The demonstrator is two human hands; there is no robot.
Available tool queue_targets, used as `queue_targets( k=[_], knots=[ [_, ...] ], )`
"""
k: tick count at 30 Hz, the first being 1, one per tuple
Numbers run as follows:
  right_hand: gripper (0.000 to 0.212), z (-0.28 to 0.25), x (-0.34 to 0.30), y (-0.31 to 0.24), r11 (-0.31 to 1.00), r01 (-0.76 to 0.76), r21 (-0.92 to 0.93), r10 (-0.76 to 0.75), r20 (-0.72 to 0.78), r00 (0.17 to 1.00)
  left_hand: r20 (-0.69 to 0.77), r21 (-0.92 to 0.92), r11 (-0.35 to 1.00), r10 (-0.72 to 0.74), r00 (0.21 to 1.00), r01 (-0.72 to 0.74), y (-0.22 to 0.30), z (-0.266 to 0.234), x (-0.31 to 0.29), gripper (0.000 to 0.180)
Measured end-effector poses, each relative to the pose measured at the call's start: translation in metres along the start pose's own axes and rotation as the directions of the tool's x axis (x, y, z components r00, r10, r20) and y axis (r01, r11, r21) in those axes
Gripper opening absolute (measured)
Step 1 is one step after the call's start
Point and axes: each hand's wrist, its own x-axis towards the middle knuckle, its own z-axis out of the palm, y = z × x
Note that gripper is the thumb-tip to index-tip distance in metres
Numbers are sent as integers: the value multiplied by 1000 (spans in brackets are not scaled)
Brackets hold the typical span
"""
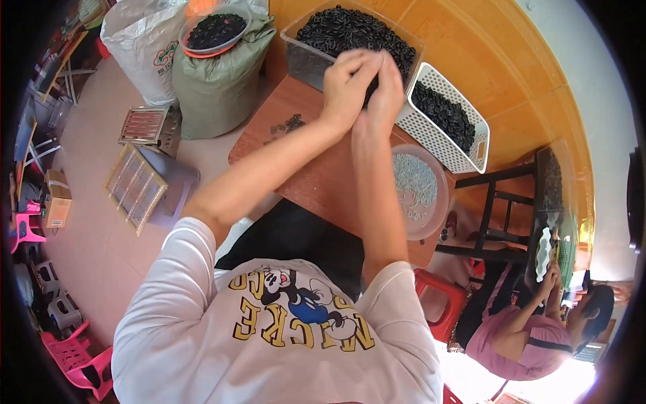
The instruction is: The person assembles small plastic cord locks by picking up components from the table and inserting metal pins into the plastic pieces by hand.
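My left hand (346, 84) and my right hand (385, 91) are pressed together above the far edge of a brown table (316, 178), fingers closed around small black parts (369, 92) that barely show between them. Right behind them stands a clear tub (306, 64) heaped with the same small black parts. A white slotted basket (441, 138) with more black parts lies to the right of my hands. A round clear bowl (436, 209) of small pale grey pieces sits on the table by my right forearm.
A few loose black parts (288, 124) lie on the table at left. Two sacks (215, 87) topped by a bowl of black parts stand on the floor at left, beside wire racks (136, 187). Another person (531, 330) sits at lower right by a black stool (501, 212).
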Motion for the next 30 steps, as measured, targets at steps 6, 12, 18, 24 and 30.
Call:
queue_targets(
  k=[6, 12, 18, 24, 30],
  knots=[
    [27, -68, -87, 42, 985, -168, -44, 160, -147, 976, 71, 84, 958, -279, 958, 273, -34, -42, -107, 22],
    [26, -93, -98, 63, 971, -168, -171, 126, -234, 964, 57, 169, 938, -315, 948, 301, -54, -43, -130, 24],
    [26, -121, -88, 84, 798, -15, -603, -76, -125, 989, 117, 374, 909, -244, 963, 185, -59, -45, -131, 22],
    [29, -125, -84, 84, 735, 65, -675, -101, -14, 995, 183, 419, 901, -202, 962, 109, -61, -47, -126, 26],
    [38, -124, -84, 75, 818, 23, -575, -65, -54, 996, 273, 420, 905, -197, 942, 68, -49, -56, -121, 32]
  ],
)
